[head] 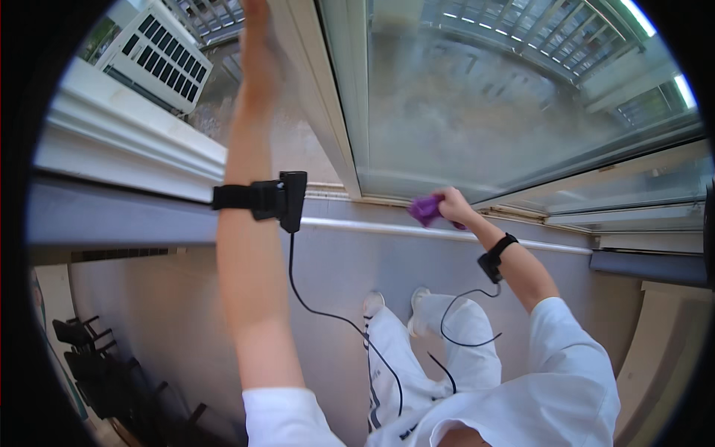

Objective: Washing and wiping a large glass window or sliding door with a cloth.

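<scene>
My right hand (455, 205) grips a crumpled purple cloth (425, 210) just inside the lower edge of the glass pane (447, 123). Part of the cloth hangs below my fingers. My left arm reaches far up, so my left hand (260, 56) sits at the top rim of the view, blurred and partly cut off. It lies against or very close to the pale window frame (313, 84); whether its fingers close on the frame cannot be seen. The pane looks hazy, with faint smears.
Left of the frame is an opening onto a balcony with a white air-conditioner outdoor unit (162, 58) and a metal railing (536, 33). A white horizontal rail (380, 228) runs below the sill. Black chairs (95, 363) stand at lower left. Cables (335, 317) hang from both wrist straps.
</scene>
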`<act>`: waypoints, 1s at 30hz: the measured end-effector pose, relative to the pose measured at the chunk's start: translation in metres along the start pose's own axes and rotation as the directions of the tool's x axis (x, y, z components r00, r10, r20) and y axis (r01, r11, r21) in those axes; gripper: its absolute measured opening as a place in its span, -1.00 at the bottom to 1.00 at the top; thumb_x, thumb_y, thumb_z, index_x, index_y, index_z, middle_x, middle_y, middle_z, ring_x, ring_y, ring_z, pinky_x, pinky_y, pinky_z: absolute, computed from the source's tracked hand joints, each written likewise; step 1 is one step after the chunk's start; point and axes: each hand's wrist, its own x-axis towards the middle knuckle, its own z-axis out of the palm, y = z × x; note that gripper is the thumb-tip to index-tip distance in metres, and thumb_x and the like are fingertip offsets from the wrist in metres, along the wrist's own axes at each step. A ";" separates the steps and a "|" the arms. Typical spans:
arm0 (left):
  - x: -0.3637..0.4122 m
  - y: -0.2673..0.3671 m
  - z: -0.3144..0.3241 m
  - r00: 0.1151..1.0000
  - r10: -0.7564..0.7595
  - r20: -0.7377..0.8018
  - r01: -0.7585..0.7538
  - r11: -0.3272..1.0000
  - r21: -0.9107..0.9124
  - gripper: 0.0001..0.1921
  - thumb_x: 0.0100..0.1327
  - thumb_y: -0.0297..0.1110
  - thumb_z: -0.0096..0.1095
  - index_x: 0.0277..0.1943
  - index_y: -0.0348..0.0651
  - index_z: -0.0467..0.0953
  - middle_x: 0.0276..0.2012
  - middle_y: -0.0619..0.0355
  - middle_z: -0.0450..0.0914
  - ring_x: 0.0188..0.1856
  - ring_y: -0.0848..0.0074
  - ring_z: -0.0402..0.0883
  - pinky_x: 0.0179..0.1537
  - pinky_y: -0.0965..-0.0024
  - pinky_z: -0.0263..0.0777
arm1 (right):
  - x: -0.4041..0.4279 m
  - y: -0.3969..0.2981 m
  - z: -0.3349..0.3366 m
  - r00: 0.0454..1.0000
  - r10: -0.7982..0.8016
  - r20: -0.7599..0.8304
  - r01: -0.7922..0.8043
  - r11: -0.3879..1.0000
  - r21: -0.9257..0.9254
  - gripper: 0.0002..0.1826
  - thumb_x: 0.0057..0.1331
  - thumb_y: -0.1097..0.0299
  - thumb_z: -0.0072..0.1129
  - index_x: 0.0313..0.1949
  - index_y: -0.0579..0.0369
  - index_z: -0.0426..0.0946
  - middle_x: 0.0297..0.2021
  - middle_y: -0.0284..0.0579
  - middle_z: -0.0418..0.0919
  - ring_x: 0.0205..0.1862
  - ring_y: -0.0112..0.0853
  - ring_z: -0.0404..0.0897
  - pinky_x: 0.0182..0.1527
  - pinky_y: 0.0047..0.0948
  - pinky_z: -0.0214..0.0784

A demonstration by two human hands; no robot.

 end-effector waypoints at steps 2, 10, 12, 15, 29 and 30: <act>-0.047 0.013 0.046 0.983 -0.177 -0.047 0.183 0.961 0.207 -0.45 0.30 0.11 -0.05 0.15 -0.16 0.33 0.00 0.22 0.48 0.05 0.52 0.41 0.11 0.44 0.21 | -0.017 -0.054 -0.004 0.988 0.019 0.150 -0.111 0.768 0.630 -0.47 -0.11 0.71 -0.18 -0.07 0.24 0.46 -0.24 -0.14 0.52 -0.12 -0.32 0.50 -0.11 -0.43 0.41; -0.266 0.053 0.059 0.782 -0.623 0.028 0.623 0.782 -0.004 -0.19 0.28 0.19 -0.14 0.35 -0.27 -0.08 0.28 -0.05 0.16 0.28 0.28 0.22 0.31 0.24 -0.02 | -0.154 -0.190 -0.026 0.915 -0.308 0.260 -0.290 -0.053 0.956 -0.40 -0.05 0.56 -0.07 0.09 0.21 0.27 -0.05 -0.02 0.45 -0.05 -0.28 0.50 0.08 -0.32 0.35; -0.316 0.076 0.079 0.762 -0.645 0.065 0.647 0.762 -0.025 -0.27 0.27 0.05 0.04 0.31 -0.29 0.04 0.19 0.02 0.29 0.20 0.37 0.31 0.24 0.27 0.11 | -0.184 -0.213 -0.025 0.878 -0.361 0.313 -0.345 -0.026 0.938 -0.46 0.09 0.45 0.06 0.11 0.18 0.25 -0.04 -0.05 0.45 -0.04 -0.33 0.49 0.09 -0.31 0.32; -0.304 0.108 0.151 0.869 -0.484 -0.103 0.492 0.868 0.072 -0.43 0.19 -0.20 0.28 0.18 -0.25 0.24 -0.06 0.17 0.48 -0.03 0.56 0.45 -0.02 0.49 0.37 | -0.205 -0.225 -0.032 0.915 -0.361 0.181 -0.077 0.285 0.956 -0.39 0.08 0.38 0.23 0.13 0.14 0.23 -0.02 -0.09 0.45 -0.02 -0.39 0.48 0.08 -0.36 0.31; -0.369 0.243 0.120 0.859 -0.077 -0.506 0.369 0.777 0.510 -0.64 0.00 -0.46 0.42 -0.13 -0.34 0.47 -0.28 0.10 0.59 -0.29 0.54 0.57 -0.22 0.48 0.48 | -0.246 -0.350 0.037 0.720 -0.673 0.172 0.289 0.516 0.806 -0.63 0.20 0.35 0.20 -0.02 0.18 0.42 -0.17 -0.23 0.54 -0.15 -0.54 0.48 -0.04 -0.49 0.33; -0.381 0.248 0.107 0.856 -0.111 -0.506 0.380 0.798 0.468 -0.64 0.02 -0.45 0.41 -0.12 -0.34 0.47 -0.27 0.10 0.59 -0.28 0.54 0.57 -0.22 0.48 0.48 | -0.253 -0.355 0.050 0.720 -0.670 0.184 0.293 0.533 0.794 -0.62 0.20 0.34 0.19 -0.01 0.17 0.41 -0.16 -0.23 0.53 -0.13 -0.54 0.47 -0.03 -0.49 0.32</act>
